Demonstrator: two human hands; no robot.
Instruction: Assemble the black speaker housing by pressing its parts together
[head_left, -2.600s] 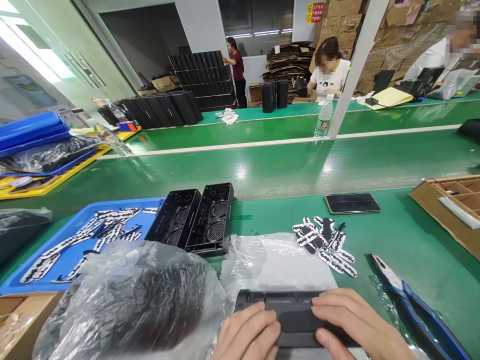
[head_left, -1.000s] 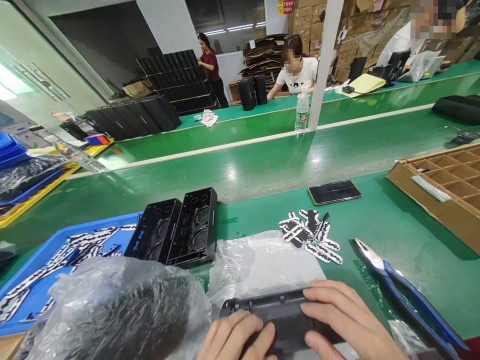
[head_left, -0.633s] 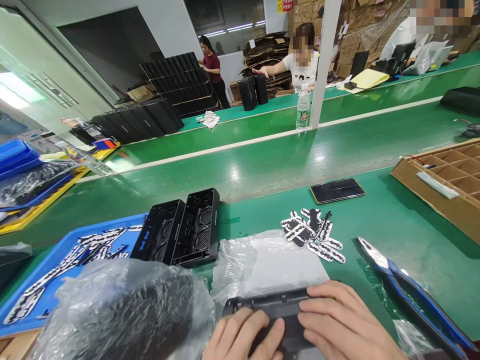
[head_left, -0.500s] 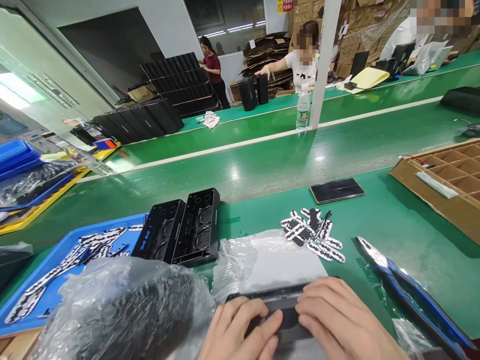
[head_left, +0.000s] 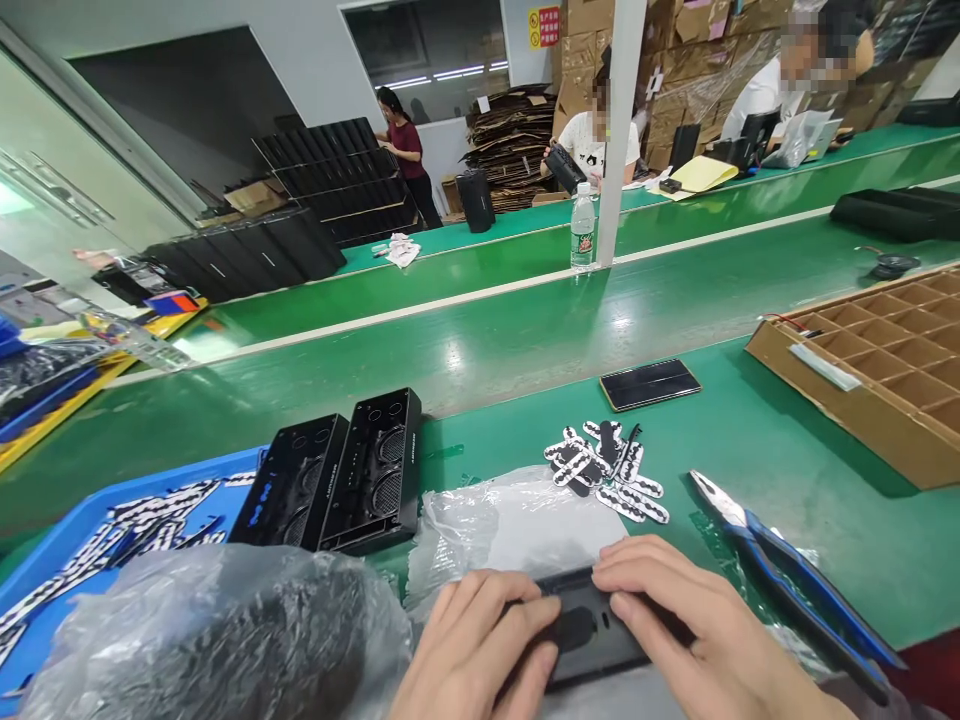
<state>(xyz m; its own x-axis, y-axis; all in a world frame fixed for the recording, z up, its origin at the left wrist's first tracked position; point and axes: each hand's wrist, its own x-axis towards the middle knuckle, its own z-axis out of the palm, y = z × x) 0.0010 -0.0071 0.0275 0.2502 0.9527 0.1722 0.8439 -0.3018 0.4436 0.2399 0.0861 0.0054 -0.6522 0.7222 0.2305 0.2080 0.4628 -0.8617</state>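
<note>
A black plastic casing [head_left: 611, 655] with an oval recess and small slots lies between my hands near the bottom edge. My left hand [head_left: 484, 640] grips its left part, fingers curled over the surface. From the other side my right hand [head_left: 679, 615] holds the right part, its fingertips along the far edge and the thumb on top. Under the casing is a translucent plastic bag [head_left: 517, 515]. Just beyond it lies a pile of white-and-black adhesive strips [head_left: 607, 470]. Blue-handled pliers [head_left: 780, 565] rest to the right of my right hand.
Two black speaker housings [head_left: 375, 470] stand left of the bag, by a blue tray [head_left: 90, 520] of strips. A plastic-wrapped bundle [head_left: 225, 640] sits at lower left. Farther off are a phone [head_left: 651, 384], a divided cardboard box [head_left: 847, 420], a bottle [head_left: 583, 230] and several co-workers.
The casing has turned or tilted, so its oval recess and slots now show. Both hands still hold it. Across the belt, a co-worker has lifted a black speaker off the bench.
</note>
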